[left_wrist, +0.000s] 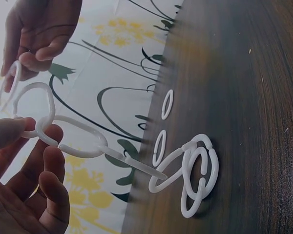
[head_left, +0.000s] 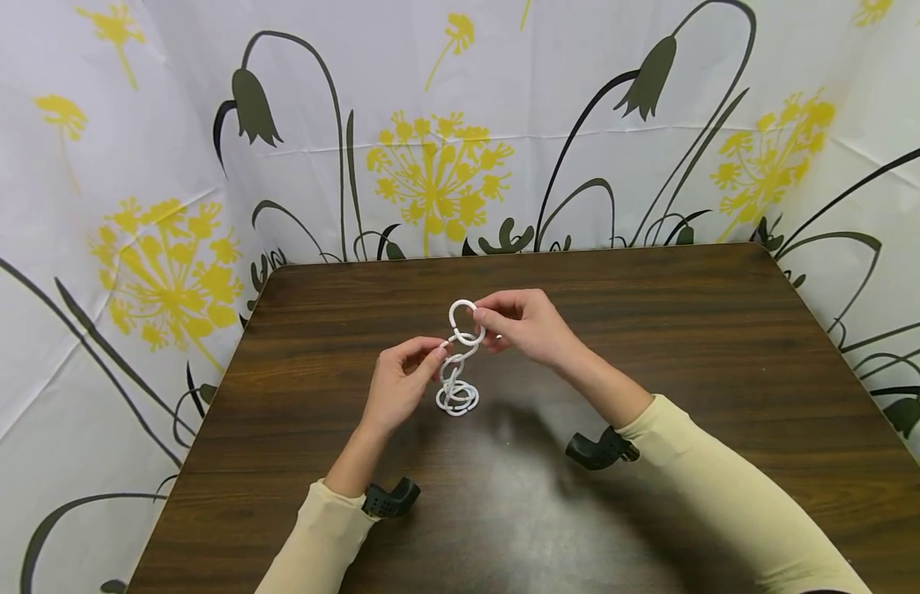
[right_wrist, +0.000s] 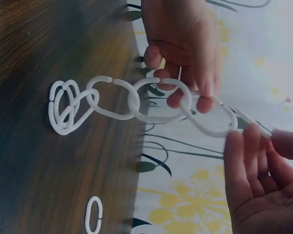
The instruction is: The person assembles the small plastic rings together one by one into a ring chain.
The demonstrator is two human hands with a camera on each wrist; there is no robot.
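Whereas the head view takes in the flowered curtain [head_left: 400, 66] and most of the brown table [head_left: 653, 330], the wrist views give only portions of each. Two pale sleeves [head_left: 727, 487] show in the head view alone, with two black wrist cameras [head_left: 601, 450]. Both hands are raised above the table. Left hand [head_left: 402, 381]: thumb and fingertips pinching a link of the white chain [right_wrist: 133, 102]. Right hand [head_left: 530, 327]: slightly higher, pinching one white ring [head_left: 452, 317] (whether it is hooked through the chain, cannot tell). Chain runs down to a heap [left_wrist: 186, 168] on the table; right wrist view gives three links in the raised run, heap not countable. Loose links [left_wrist: 171, 101] on the table: two in the left wrist view, one in the right.
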